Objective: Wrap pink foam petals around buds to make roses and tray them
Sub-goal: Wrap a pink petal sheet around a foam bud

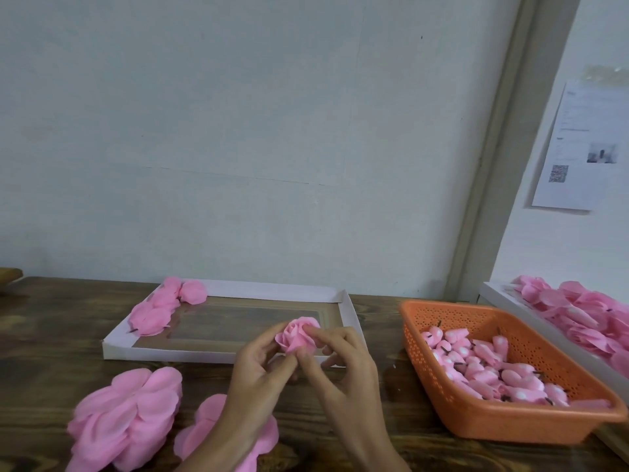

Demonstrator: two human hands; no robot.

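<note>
Pink foam rose (299,337), petals wrapped, bloom up, pinched between left hand (258,366) and right hand (340,362) at white tray's (170,352) near edge. Finished roses (163,308) in tray's far-left corner. Buds (493,369) heaped in orange basket (510,425). Petal stacks (126,413) lie near-left.

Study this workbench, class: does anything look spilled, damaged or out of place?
Nothing stands out. The buds lie inside the basket, finished roses sit in the tray, petal stacks rest on the table, and the left hand and right hand hold one rose.

Pale wall (238,131), dark wooden table (51,352), taped notice (575,148)
</note>
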